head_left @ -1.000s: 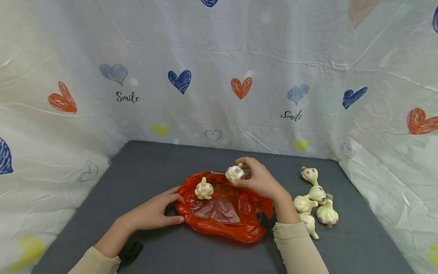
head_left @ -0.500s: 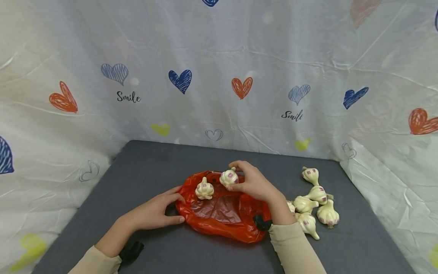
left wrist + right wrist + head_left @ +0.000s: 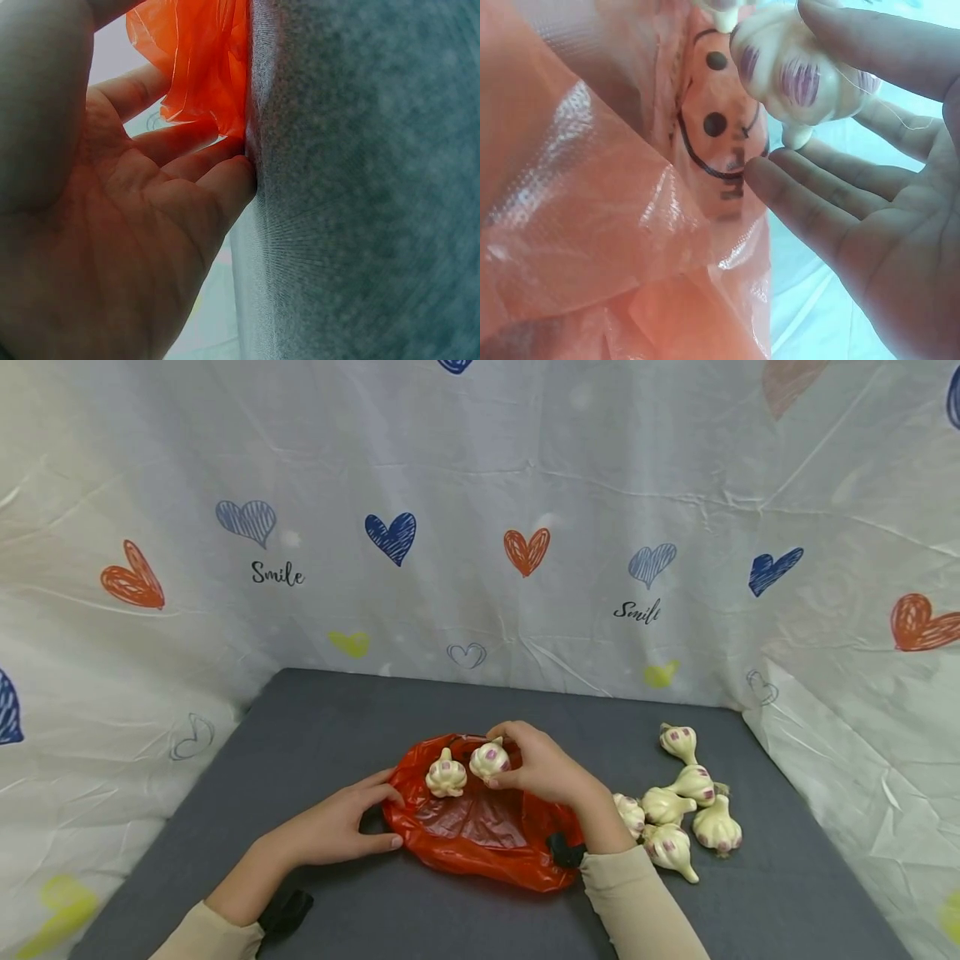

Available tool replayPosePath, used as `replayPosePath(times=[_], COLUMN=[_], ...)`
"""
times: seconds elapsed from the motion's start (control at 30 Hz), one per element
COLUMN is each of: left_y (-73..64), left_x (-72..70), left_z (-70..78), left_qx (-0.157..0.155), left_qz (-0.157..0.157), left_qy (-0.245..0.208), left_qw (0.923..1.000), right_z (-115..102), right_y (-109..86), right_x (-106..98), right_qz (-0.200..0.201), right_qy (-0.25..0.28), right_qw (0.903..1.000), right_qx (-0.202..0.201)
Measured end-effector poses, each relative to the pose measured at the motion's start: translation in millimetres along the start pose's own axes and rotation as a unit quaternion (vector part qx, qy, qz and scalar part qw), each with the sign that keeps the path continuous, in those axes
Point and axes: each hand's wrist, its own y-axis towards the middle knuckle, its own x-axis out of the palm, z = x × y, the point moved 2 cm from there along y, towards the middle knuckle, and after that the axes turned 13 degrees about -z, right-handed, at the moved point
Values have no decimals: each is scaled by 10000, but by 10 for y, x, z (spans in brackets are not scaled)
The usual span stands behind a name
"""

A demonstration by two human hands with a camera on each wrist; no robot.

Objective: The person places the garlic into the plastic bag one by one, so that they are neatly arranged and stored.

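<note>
A red plastic bag (image 3: 495, 865) lies with its mouth spread wide at the middle of the table. My left hand (image 3: 339, 823) rests against the bag's left side, and in the left wrist view its fairly straight fingers (image 3: 217, 176) touch the crumpled plastic (image 3: 206, 67). Above the bag's far part, my right hand (image 3: 542, 768) pinches a garlic bulb (image 3: 489, 761) between thumb and fingers. Up close, that bulb (image 3: 799, 71) is cream with purple patches. Just left of it, a second garlic bulb (image 3: 446, 774) sits at the bag's mouth, stem up.
Several loose garlic bulbs (image 3: 667, 806) lie in a cluster on the dark grey table (image 3: 360, 710), right of the bag and close to my right forearm. A white curtain (image 3: 465, 468) printed with hearts hangs behind and beside the table.
My right hand has carried the held garlic bulb leftward and slightly down, nearer the bulb at the bag. More of the loose cluster shows beside the forearm. My left hand has stayed put.
</note>
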Motion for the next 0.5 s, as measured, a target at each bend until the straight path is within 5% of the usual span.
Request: replayPosePath(times=[0.5], left_y=[2], left_x=[13], left_z=[-1], left_qx=[-36], left_qz=[19], left_qy=[15], left_qw=[10000], right_z=[-17], right_y=[49], right_x=[106], right_qz=[-310], right_qy=[-226], right_qw=[9992], right_qx=[-59])
